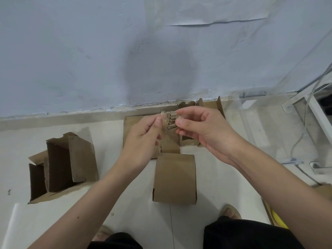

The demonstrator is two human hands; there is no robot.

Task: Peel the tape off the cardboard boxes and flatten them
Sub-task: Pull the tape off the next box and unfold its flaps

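Both hands are raised over the floor, the left hand (143, 133) and right hand (199, 126) each pinching an end of a crumpled strip of clear tape (168, 121) (apparently balling it up), above a still-closed cardboard box (174, 177).

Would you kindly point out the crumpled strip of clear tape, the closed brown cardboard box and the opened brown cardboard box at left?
Crumpled strip of clear tape (168, 123), head view, middle, between the hands.
Closed brown cardboard box (174, 177), head view, top face.
Opened brown cardboard box (80, 159), head view, raised flap.
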